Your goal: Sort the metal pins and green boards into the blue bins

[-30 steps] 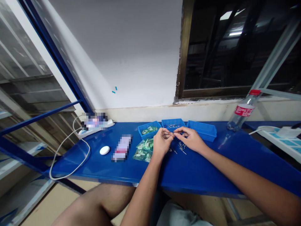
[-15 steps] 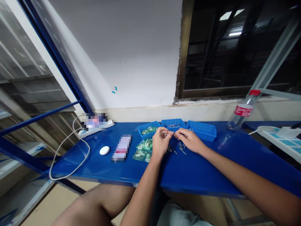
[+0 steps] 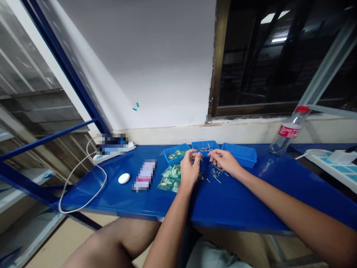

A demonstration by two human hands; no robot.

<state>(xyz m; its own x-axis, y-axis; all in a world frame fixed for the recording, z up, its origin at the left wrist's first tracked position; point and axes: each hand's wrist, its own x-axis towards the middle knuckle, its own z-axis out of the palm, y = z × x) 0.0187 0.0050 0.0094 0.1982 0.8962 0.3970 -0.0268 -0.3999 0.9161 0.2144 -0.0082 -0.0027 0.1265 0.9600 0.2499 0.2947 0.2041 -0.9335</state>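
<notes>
My left hand (image 3: 190,165) hovers over the table with its thumb and fingers curled together. A small piece shows at its fingertips, too small to name. Just to the right, my right hand (image 3: 224,160) has its fingertips pinched; what they hold, if anything, is hidden. Beneath the hands lie loose thin metal pins (image 3: 216,175), much like rivets. Behind them, a middle blue bin (image 3: 205,144) contains more such pins (image 3: 205,149). Small clear-green bags (image 3: 170,183) with white pieces inside lie left of my left hand.
The left blue bin (image 3: 170,160) holds more green bags; a right blue bin (image 3: 242,156) stands beside the middle one. A bottle (image 3: 288,130) and a power strip (image 3: 331,163) are at right. A white oval object (image 3: 124,178) and a cable (image 3: 83,208) lie left.
My hands have drawn slightly apart, the right one shifting rightward. More loose pins show below my right hand, and pins in the middle bin are plainer to see.
</notes>
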